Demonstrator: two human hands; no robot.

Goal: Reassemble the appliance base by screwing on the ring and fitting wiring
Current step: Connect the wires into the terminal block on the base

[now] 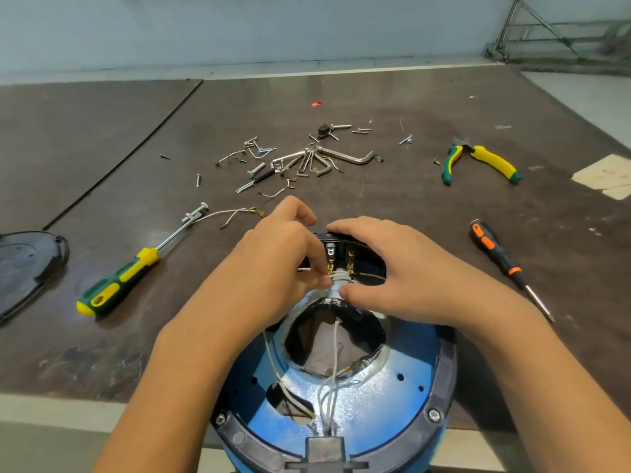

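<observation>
The blue appliance base (392,387) lies upside down at the table's near edge, with a dark grey ring (447,387) screwed round its rim. White wires (336,353) run from the near edge through its central opening toward a black switch block with brass terminals (341,254) at the far side. My left hand (283,254) pinches a white wire end at those terminals. My right hand (392,268) grips the far rim of the block, with its thumb pressed near the wires.
A green-yellow screwdriver (119,285) lies left, an orange-black one (498,254) right. Green-yellow pliers (478,162) sit far right. Loose screws and hex keys (307,158) are scattered behind the base, with a spare wire (232,215). A black cover (24,268) is at the left edge.
</observation>
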